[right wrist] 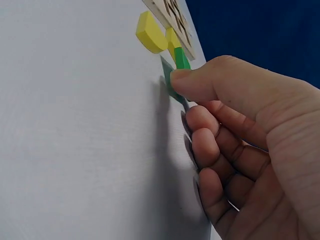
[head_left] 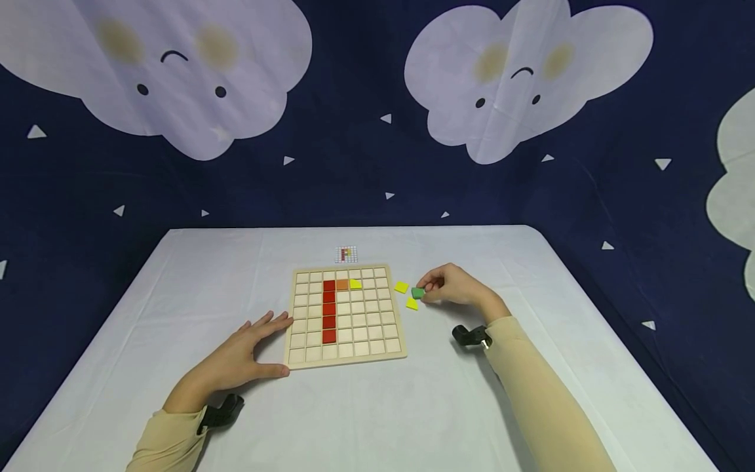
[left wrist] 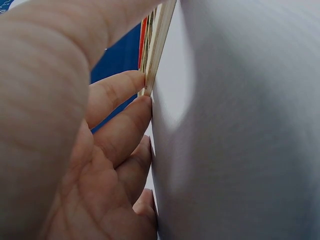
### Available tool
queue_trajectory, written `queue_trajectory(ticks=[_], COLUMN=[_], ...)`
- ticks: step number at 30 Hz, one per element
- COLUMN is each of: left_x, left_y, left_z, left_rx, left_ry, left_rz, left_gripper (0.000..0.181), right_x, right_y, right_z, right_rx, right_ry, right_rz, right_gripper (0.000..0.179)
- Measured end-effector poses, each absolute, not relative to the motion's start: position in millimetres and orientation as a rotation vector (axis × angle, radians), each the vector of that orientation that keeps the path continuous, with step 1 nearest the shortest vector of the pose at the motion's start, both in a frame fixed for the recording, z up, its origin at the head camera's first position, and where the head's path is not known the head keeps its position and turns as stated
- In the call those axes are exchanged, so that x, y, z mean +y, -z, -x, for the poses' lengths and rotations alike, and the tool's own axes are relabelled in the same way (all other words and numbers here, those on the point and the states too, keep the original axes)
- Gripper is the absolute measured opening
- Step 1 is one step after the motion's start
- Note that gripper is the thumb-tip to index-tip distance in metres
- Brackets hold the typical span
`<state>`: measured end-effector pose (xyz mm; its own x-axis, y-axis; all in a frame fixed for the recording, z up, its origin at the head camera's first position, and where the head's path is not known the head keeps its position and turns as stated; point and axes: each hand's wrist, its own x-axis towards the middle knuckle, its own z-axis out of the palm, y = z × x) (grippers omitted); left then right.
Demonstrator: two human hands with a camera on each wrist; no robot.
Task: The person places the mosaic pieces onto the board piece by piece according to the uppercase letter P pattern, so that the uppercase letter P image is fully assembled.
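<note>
A square wooden grid board [head_left: 360, 333] lies on the white table. Set into its cells are a column of several red tiles [head_left: 329, 308], an orange tile [head_left: 342, 284] and a yellow tile [head_left: 355, 284]. My left hand [head_left: 236, 357] lies spread at the board's left side, fingertips and thumb touching its edge; the left wrist view shows straight fingers there. To the right of the board, my right hand [head_left: 457, 286] pinches a green tile [right wrist: 181, 58] between thumb and finger, close to the tabletop. Two loose yellow tiles [head_left: 401, 287] lie between that hand and the board.
A small printed card [head_left: 346, 254] with a coloured grid pattern lies behind the board. Dark wrist cameras [head_left: 470, 335] are strapped at both sleeves. A dark blue cloth [head_left: 354, 183] with white clouds hangs behind the table.
</note>
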<state>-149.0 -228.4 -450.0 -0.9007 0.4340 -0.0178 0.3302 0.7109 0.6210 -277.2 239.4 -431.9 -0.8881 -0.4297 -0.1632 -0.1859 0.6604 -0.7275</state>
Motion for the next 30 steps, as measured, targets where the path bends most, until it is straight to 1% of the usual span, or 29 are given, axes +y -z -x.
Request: queue_trajectory(ticks=[8, 20, 30], left_x=[-227, -227, -227], left_y=[449, 447, 446], left_z=[149, 147, 147], left_rx=[2.755, 2.752, 2.758], left_ry=[-0.955, -0.954, -0.945], left_rz=[-0.617, -0.617, -0.610], left_gripper=[0.095, 0.095, 0.094], right_x=[238, 222, 207], right_y=[430, 423, 419], right_z=[279, 279, 281], right_rx=[2.571, 2.565, 2.569], right_ry=[1.099, 1.130, 1.117], right_rz=[0.498, 0.494, 0.532], right_gripper=[0.029, 0.030, 0.027])
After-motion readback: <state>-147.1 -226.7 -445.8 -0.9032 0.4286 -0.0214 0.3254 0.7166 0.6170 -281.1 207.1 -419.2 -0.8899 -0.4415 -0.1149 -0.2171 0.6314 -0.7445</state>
